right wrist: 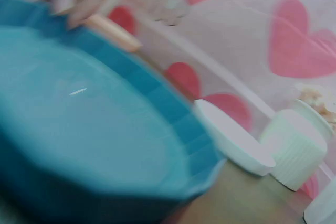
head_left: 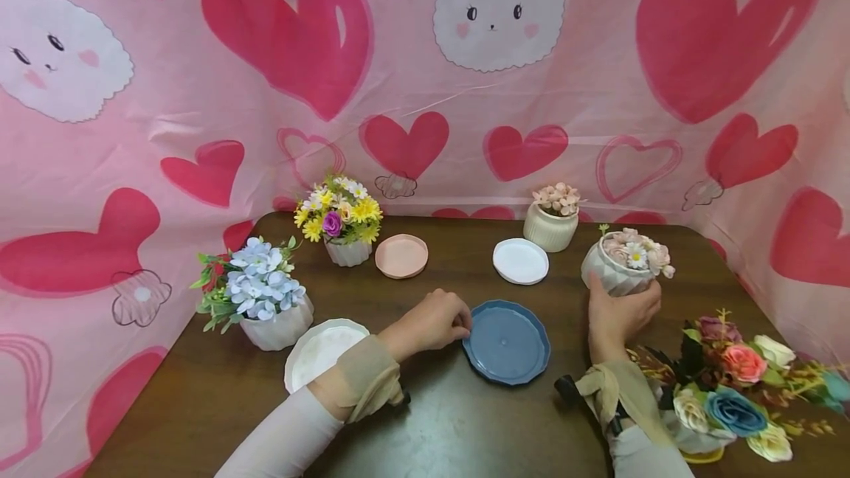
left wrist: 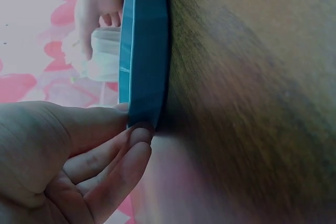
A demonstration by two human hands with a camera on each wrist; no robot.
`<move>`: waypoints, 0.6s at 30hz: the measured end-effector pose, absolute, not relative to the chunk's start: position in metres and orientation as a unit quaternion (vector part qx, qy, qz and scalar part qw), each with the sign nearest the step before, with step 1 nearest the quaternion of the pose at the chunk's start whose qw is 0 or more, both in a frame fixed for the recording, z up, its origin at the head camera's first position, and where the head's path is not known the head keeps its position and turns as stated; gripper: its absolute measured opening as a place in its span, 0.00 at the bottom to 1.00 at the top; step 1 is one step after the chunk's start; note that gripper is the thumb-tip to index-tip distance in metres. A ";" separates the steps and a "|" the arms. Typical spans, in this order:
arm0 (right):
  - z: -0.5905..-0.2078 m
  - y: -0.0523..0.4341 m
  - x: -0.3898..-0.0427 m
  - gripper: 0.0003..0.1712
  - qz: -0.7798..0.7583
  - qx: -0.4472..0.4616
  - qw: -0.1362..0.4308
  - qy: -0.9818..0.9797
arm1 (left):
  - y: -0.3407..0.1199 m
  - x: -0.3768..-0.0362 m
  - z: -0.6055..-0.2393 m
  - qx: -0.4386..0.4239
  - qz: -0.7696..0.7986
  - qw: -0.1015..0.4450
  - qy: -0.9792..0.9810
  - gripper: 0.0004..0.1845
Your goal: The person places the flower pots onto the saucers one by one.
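Observation:
My left hand pinches the left edge of a blue scalloped plate lying on the table. Close up in the left wrist view, the thumb rests at the plate's rim and curled fingers meet its lower side. Over at the right, my right hand grips a white faceted flowerpot from the near side, thumb on its left and fingers on its right. Pale pink flowers and a daisy fill this pot. The right wrist view looks across the blue plate.
Small pink and white plates lie farther back, near a cream flowerpot. Pots of yellow flowers and blue hydrangeas stand left, beside a large white plate. A rose arrangement is close to my right forearm.

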State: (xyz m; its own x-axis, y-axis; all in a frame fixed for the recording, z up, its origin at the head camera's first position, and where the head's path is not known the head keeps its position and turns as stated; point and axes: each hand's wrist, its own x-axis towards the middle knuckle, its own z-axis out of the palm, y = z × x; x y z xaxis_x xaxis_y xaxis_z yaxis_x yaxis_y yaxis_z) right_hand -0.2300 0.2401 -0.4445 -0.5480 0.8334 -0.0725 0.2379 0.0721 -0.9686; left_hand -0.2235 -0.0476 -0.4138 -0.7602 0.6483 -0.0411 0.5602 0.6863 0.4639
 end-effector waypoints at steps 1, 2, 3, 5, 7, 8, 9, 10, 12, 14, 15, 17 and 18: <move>-0.443 0.241 -0.232 0.60 0.562 -0.396 0.270 -0.674 | -0.048 -0.223 -0.413 0.332 0.220 0.101 0.912 0.02; -0.443 0.242 -0.234 0.60 0.568 -0.400 0.272 -0.666 | -0.048 -0.223 -0.413 0.335 0.221 0.099 0.911 0.02; -0.442 0.243 -0.235 0.60 0.571 -0.403 0.275 -0.660 | -0.048 -0.223 -0.413 0.336 0.223 0.098 0.910 0.03; -0.441 0.243 -0.239 0.61 0.580 -0.410 0.274 -0.648 | -0.050 -0.222 -0.414 0.337 0.226 0.096 0.909 0.07; -0.440 0.245 -0.243 0.62 0.583 -0.417 0.272 -0.642 | -0.052 -0.222 -0.415 0.334 0.228 0.095 0.910 0.12; -0.440 0.246 -0.245 0.62 0.584 -0.420 0.269 -0.641 | -0.052 -0.222 -0.415 0.331 0.229 0.096 0.910 0.14; -0.440 0.248 -0.246 0.63 0.584 -0.422 0.267 -0.640 | -0.053 -0.221 -0.415 0.327 0.230 0.098 0.912 0.16; -0.440 0.249 -0.248 0.63 0.584 -0.424 0.264 -0.640 | -0.053 -0.221 -0.415 0.324 0.227 0.098 0.913 0.18; -0.440 0.250 -0.251 0.65 0.582 -0.427 0.258 -0.642 | -0.055 -0.220 -0.414 0.320 0.222 0.098 0.916 0.19; -0.440 0.252 -0.253 0.66 0.576 -0.430 0.258 -0.646 | -0.057 -0.220 -0.413 0.321 0.218 0.097 0.916 0.19; -0.440 0.253 -0.255 0.67 0.571 -0.432 0.257 -0.649 | -0.058 -0.220 -0.412 0.322 0.218 0.098 0.916 0.18; -0.441 0.254 -0.257 0.69 0.563 -0.435 0.256 -0.654 | -0.060 -0.221 -0.412 0.324 0.223 0.100 0.914 0.17; -0.442 0.255 -0.258 0.69 0.560 -0.437 0.254 -0.657 | -0.061 -0.221 -0.412 0.326 0.228 0.101 0.912 0.16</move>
State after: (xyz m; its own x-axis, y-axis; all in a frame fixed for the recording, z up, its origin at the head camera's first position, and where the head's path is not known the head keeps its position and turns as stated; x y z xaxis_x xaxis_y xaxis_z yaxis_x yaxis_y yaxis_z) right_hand -0.2580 0.2550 -0.4420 -0.4894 0.8581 -0.1556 0.2891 -0.0087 -0.9573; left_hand -0.2213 -0.0614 -0.4118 -0.7670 0.6407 -0.0354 0.5488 0.6837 0.4810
